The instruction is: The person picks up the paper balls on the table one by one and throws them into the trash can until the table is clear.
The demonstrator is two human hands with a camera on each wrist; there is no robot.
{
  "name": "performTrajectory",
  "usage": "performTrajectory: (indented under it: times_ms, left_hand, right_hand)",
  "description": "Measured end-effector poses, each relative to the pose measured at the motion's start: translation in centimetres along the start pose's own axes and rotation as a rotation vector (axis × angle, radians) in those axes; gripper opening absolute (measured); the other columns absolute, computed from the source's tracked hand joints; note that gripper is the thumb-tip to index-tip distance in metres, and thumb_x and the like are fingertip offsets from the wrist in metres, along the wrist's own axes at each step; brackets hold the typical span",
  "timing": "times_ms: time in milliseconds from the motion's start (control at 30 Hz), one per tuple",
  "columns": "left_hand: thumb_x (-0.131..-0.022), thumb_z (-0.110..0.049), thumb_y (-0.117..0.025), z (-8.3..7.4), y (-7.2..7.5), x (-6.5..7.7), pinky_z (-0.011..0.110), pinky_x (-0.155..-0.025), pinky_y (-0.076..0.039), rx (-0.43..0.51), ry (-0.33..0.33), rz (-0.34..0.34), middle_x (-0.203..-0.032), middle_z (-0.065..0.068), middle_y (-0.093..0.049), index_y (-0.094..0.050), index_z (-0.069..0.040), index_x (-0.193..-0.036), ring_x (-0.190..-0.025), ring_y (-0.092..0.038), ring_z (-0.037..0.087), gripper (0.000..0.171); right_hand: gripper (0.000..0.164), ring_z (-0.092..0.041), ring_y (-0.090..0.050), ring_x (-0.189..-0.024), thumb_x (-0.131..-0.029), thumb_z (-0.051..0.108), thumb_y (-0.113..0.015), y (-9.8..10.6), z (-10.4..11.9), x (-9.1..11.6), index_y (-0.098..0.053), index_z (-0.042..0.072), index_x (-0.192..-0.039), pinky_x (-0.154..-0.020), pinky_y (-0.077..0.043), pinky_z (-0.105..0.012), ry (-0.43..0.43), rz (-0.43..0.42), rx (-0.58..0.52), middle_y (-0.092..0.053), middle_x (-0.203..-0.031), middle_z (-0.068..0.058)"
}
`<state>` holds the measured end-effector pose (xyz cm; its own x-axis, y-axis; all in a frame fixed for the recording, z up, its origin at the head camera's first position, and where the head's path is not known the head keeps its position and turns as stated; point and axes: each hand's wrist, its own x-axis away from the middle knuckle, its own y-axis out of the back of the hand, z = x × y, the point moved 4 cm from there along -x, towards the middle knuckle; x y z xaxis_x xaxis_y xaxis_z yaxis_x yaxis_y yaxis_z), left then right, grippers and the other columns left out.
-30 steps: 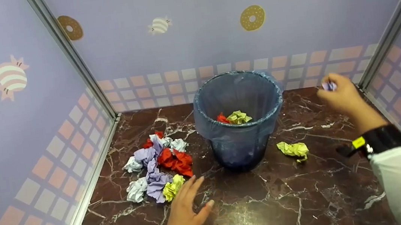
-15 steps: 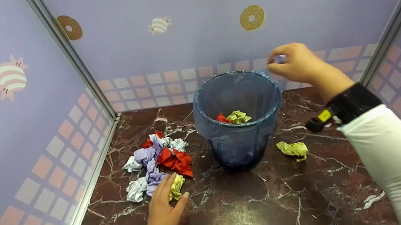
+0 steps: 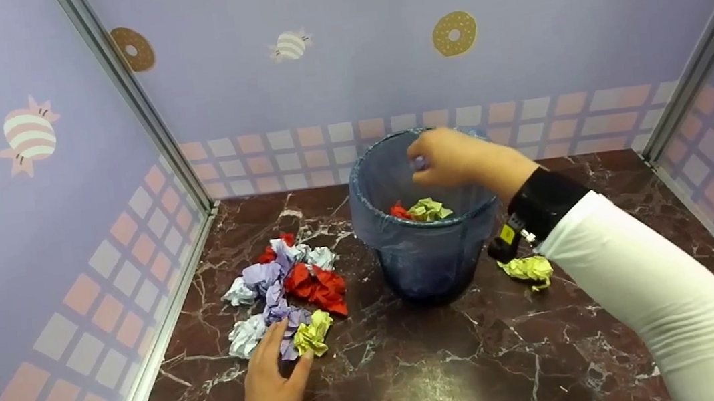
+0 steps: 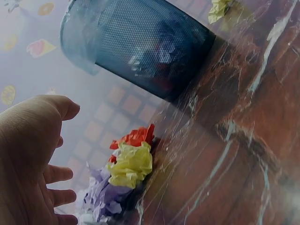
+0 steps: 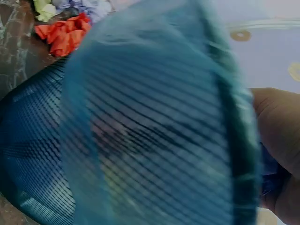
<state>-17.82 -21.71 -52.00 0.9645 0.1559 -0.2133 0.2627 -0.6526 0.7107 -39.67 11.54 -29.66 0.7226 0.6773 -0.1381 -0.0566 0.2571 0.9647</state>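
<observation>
My right hand (image 3: 449, 157) is at the mouth of the blue mesh wastebasket (image 3: 428, 266), gripping a small purple crumpled paper ball (image 3: 419, 163) mostly covered by the fingers. A see-through bag lines the basket. Inside lie a red paper ball (image 3: 400, 211) and a yellow-green one (image 3: 429, 210). On the left, my left hand (image 3: 269, 387) has its fingers spread and holds nothing. Just beyond its thumb sits a yellow paper ball (image 3: 314, 333), apart from the palm in the left wrist view. Purple paper (image 3: 272, 297) lies past the fingertips.
White paper balls (image 3: 248, 336) and red paper (image 3: 319, 289) lie in the heap left of the wastebasket. Another yellow paper ball (image 3: 529, 271) rests to its right. Patterned panels enclose the dark marble tabletop (image 3: 456, 364) at the back and sides.
My right hand has swung left from the right side to the basket's mouth, carrying the purple paper ball. My left hand has moved left, reaching over the yellow ball and then drawing off it.
</observation>
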Motion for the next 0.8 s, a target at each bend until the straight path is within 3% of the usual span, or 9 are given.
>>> performTrajectory:
  times_ms: [167,300,433,533,633,800]
  left_hand:
    - [-0.092,-0.033,-0.073,0.4,0.3,0.1,0.072,-0.118,-0.028,0.010,0.027,0.007,-0.164,0.017,-0.040,-0.045,-0.019,-0.156,-0.150,-0.038,0.043,0.071]
    - [-0.092,-0.032,-0.074,0.5,0.4,0.1,0.071,-0.119,-0.028,0.015,0.026,-0.005,-0.164,0.018,-0.040,-0.046,-0.018,-0.156,-0.150,-0.037,0.043,0.071]
    - [-0.090,-0.030,-0.075,0.6,0.2,0.3,0.067,-0.120,-0.030,0.018,0.012,-0.024,-0.161,0.019,-0.043,-0.049,-0.016,-0.154,-0.148,-0.040,0.042,0.070]
    - [-0.090,-0.030,-0.075,0.6,0.1,0.4,0.068,-0.120,-0.030,0.016,0.008,-0.025,-0.161,0.019,-0.044,-0.048,-0.016,-0.154,-0.148,-0.041,0.042,0.070]
    - [-0.091,-0.030,-0.075,0.6,0.1,0.4,0.068,-0.120,-0.030,0.021,0.010,-0.025,-0.161,0.019,-0.043,-0.048,-0.016,-0.154,-0.148,-0.040,0.042,0.070]
    - [-0.092,-0.031,-0.074,0.7,0.2,0.5,0.068,-0.121,-0.028,0.027,0.020,-0.022,-0.163,0.018,-0.041,-0.047,-0.017,-0.155,-0.150,-0.038,0.042,0.070]
  right_hand:
    - [0.019,-0.019,-0.039,-0.067,-0.084,0.016,-0.063,-0.9,-0.1,0.1,-0.046,0.013,-0.074,-0.064,-0.034,-0.035,-0.025,0.016,0.003,-0.040,-0.072,0.001]
    - [0.014,-0.027,-0.048,-0.080,-0.085,0.021,-0.064,-1.2,-0.5,0.2,-0.057,0.009,-0.089,-0.072,-0.042,-0.040,-0.073,0.007,0.016,-0.051,-0.087,-0.008]
    - [0.046,-0.039,-0.052,-0.118,-0.088,0.028,-0.066,-1.6,-0.9,0.4,-0.060,0.011,-0.131,-0.098,-0.047,-0.054,-0.145,0.043,0.027,-0.054,-0.129,-0.019]
    - [0.068,-0.046,-0.036,-0.144,-0.090,0.036,-0.067,-1.8,-1.1,0.6,-0.046,0.021,-0.153,-0.115,-0.037,-0.064,-0.189,0.093,0.015,-0.039,-0.157,-0.019]
    - [0.074,-0.047,-0.024,-0.154,-0.092,0.041,-0.067,-1.7,-1.2,0.7,-0.039,0.024,-0.159,-0.120,-0.028,-0.068,-0.194,0.113,-0.003,-0.029,-0.167,-0.017]
    - [0.075,-0.046,-0.023,-0.155,-0.092,0.047,-0.067,-1.2,-1.1,0.8,-0.041,0.022,-0.158,-0.122,-0.025,-0.068,-0.168,0.103,-0.008,-0.030,-0.168,-0.016]
